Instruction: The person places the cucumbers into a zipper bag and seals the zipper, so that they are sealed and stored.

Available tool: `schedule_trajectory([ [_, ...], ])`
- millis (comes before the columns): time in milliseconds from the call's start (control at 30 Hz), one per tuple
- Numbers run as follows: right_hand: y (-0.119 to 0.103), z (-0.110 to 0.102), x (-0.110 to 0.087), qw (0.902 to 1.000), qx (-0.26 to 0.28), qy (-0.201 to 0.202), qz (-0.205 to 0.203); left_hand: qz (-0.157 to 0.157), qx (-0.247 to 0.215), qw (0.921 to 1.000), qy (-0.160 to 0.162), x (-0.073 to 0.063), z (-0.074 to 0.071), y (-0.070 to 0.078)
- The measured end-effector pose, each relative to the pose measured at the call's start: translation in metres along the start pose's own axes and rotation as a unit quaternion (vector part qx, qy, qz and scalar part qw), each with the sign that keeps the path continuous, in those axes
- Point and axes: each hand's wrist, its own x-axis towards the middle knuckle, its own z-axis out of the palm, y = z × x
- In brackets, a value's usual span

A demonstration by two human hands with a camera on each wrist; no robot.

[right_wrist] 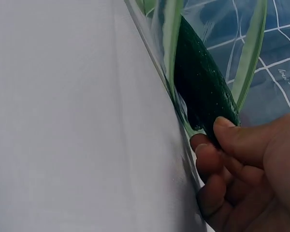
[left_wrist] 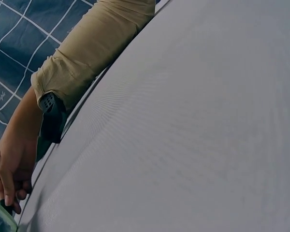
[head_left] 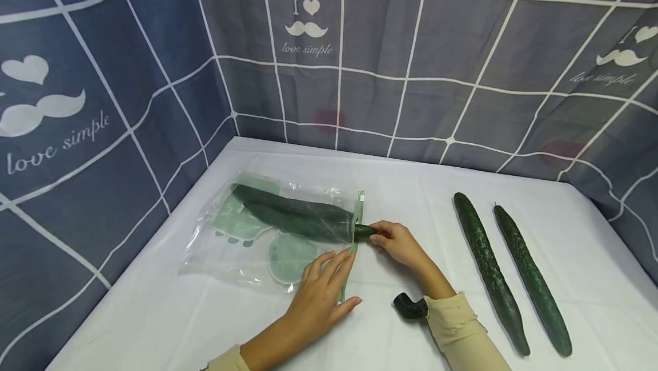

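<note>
Here, a cucumber (head_left: 303, 226) pokes out of a clear bag (head_left: 226, 259).
In the middle of the head view, the right hand (head_left: 398, 242) pinches its tip by the bag's green edge (head_left: 360, 205); the left hand (head_left: 321, 297) touches the bag with straight fingers. Two more cucumbers (head_left: 490, 271) lie at lower right.

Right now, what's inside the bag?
Two cucumbers, side by side. One pokes partly out of the bag, its end pinched by the right hand. They cover the part of the bag beneath them, so I can't see what's there.
</note>
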Motion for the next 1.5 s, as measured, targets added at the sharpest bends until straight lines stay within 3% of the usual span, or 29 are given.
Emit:
schedule_trajectory([
  [167,-0.005,0.002,0.000,0.9995,0.001,0.001,-0.032,0.005,-0.008,0.9999,-0.010,-0.001,-0.002,-0.001],
  [367,-0.008,0.007,0.001,0.9972,-0.047,0.009,-0.057,0.006,-0.007,0.9998,-0.015,0.001,-0.003,-0.001],
  [667,-0.007,0.015,-0.002,0.9912,-0.093,0.023,-0.092,-0.012,0.003,0.9979,-0.064,-0.002,-0.008,0.000],
  [1033,-0.011,0.023,0.001,0.9782,-0.166,0.054,-0.113,-0.018,-0.008,0.9978,-0.063,-0.002,-0.007,0.001],
  [1267,-0.019,0.034,0.007,0.9644,-0.233,0.068,-0.105,-0.016,-0.009,0.9984,-0.053,-0.002,-0.006,0.001],
  [1500,-0.029,0.041,0.013,0.9627,-0.251,0.078,-0.065,-0.018,-0.004,0.9988,-0.046,-0.001,-0.006,0.000],
])
